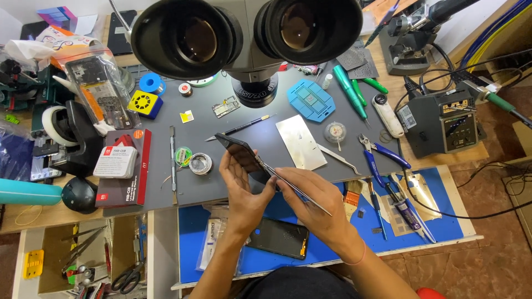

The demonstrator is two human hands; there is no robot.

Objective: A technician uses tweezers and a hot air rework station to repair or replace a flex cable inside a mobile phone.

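Observation:
My left hand (244,188) grips a dark smartphone (241,156), tilted up on its edge over the grey work mat (194,127). Held in my right hand (313,202) is a thin metal tool like tweezers (302,191), whose tip rests against the phone's right edge. Both hands meet just below the microscope's two big eyepieces (244,33). A second dark phone (280,237) lies flat on the blue mat (191,221) under my wrists.
On the grey mat lie a metal plate (301,141), a blue jig (311,99), solder wire spools (200,163), a circuit board (225,107) and a black pen tool (241,128). Blue pliers (382,155) and screwdrivers sit right. A soldering station (443,122) stands far right. An open drawer (83,260) holds scissors.

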